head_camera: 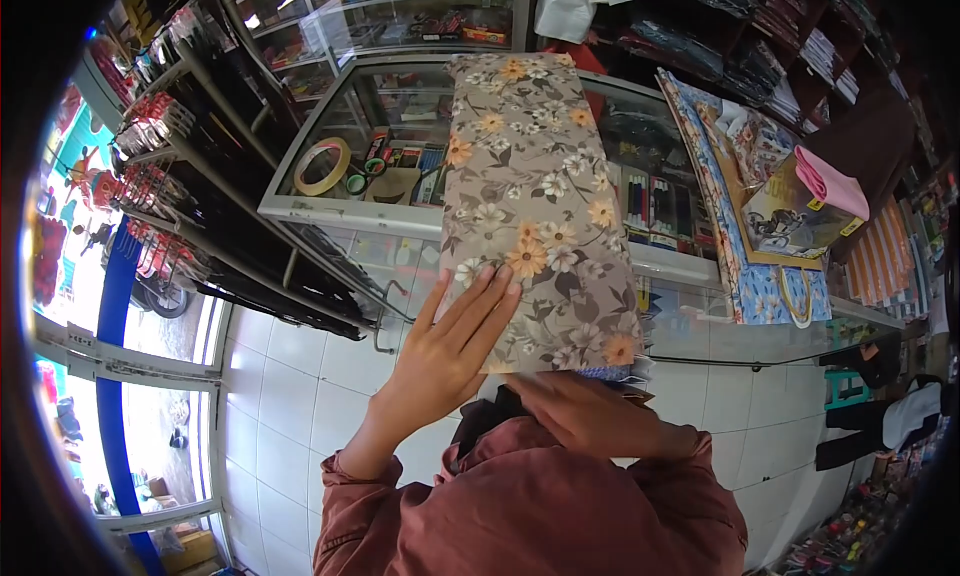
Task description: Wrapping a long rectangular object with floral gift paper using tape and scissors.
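A long piece of floral paper (551, 193), beige with orange and white flowers, lies across a glass display counter (352, 210) and juts past its near edge towards me. My left hand (454, 343) rests palm down on the near left part of the paper, fingers stretched out and slightly apart. At the near edge, my right hand (577, 411) is partly hidden beneath the paper. Its fingertips cannot be seen, so its grip is unclear. Blue patterned layers (611, 373) peek out under the near right corner.
On the counter's left are a tape roll (322, 167) and scissors with green-and-black handles (365, 172). Blue floral paper (776, 287), a boxed item (795, 208) and pink folded material (831, 177) sit at right. A metal garment rack (225, 148) stands left, by a glass door (154, 441).
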Tool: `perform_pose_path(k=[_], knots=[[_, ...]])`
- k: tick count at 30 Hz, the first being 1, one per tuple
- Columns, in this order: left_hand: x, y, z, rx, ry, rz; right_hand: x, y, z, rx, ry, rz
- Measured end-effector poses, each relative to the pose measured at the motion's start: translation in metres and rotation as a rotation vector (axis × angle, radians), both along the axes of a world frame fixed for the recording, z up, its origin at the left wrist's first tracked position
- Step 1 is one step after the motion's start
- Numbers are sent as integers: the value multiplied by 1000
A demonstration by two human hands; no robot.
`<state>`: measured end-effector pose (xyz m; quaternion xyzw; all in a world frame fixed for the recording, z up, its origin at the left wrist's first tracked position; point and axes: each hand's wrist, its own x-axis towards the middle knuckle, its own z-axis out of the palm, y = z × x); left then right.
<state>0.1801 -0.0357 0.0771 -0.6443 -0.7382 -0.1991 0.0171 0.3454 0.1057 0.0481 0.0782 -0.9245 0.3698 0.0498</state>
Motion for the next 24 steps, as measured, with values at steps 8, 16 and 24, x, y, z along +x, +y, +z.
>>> perform_pose_path(k=[8, 16, 24], knots=[[7, 7, -11, 111, 87, -85, -34, -11, -33, 288, -102, -231], [26, 7, -19, 139, 35, -111, -16, 6, -39, 353, -18, -204], [29, 6, -13, 152, -108, -68, 6, 5, -50, 435, 72, -191]])
